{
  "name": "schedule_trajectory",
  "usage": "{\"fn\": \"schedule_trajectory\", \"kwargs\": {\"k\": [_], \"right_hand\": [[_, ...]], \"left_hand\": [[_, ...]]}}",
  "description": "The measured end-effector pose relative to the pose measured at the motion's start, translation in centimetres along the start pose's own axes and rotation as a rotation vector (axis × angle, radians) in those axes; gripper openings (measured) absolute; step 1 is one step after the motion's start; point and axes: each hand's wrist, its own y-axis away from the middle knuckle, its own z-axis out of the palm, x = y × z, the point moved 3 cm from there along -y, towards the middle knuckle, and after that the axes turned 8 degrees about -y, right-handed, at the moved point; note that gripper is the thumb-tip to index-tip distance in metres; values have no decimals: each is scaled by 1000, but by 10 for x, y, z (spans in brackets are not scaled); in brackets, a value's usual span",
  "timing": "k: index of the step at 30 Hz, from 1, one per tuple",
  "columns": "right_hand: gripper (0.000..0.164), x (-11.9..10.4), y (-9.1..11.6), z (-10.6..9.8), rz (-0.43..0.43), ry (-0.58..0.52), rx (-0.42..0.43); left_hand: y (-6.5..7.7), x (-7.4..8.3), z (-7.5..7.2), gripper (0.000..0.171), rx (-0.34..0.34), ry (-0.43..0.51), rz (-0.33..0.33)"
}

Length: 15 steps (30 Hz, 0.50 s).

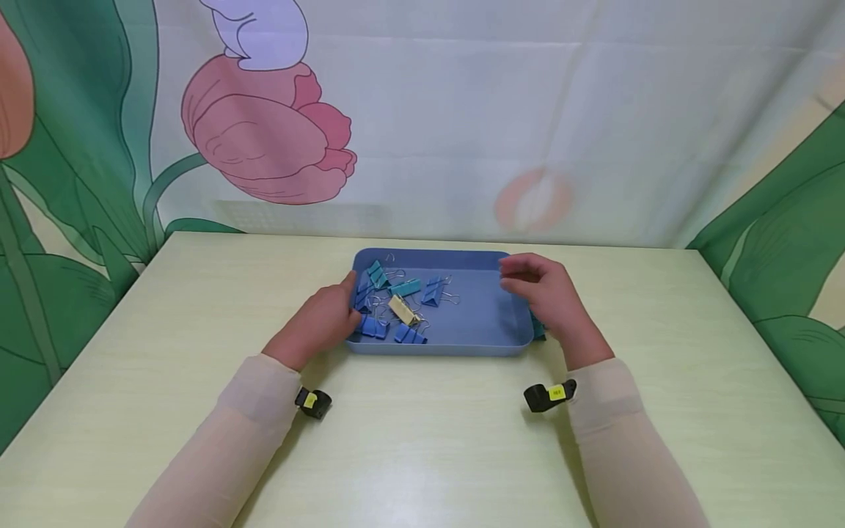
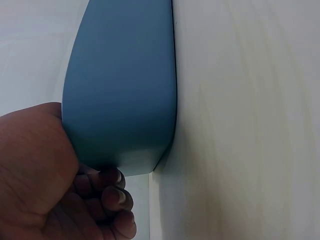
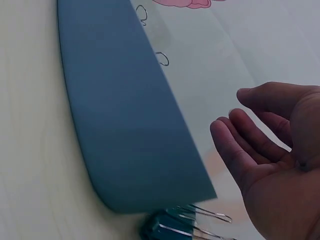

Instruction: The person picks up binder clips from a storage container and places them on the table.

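A blue rectangular tray (image 1: 472,315) lies on the table with several binder clips gathered in its left half. Among them are a pale yellow binder clip (image 1: 403,310), a teal binder clip (image 1: 405,287) and a blue binder clip (image 1: 433,292). My left hand (image 1: 320,319) grips the tray's left end, thumb at the rim and fingers curled against the outer wall (image 2: 120,85). Above the tray's right end hovers my right hand (image 1: 544,293), fingers loosely bent and holding nothing. Outside that end, partly hidden, sits a teal binder clip (image 3: 172,227) with wire handles.
The tray stands on a pale wood-grain table (image 1: 422,433), towards its far edge. Behind it hangs a white curtain (image 1: 429,132) printed with flowers and leaves. A small black camera (image 1: 551,396) is strapped at the right wrist, another (image 1: 313,403) at the left.
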Motion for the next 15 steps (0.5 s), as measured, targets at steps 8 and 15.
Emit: {"fn": "schedule_trajectory", "kwargs": {"k": [8, 15], "right_hand": [[34, 2, -8, 19, 12, 12, -22], [32, 1, -13, 31, 39, 70, -35]], "left_hand": [[0, -1, 0, 70, 4, 6, 7], [0, 0, 0, 71, 8, 0, 4]]}}
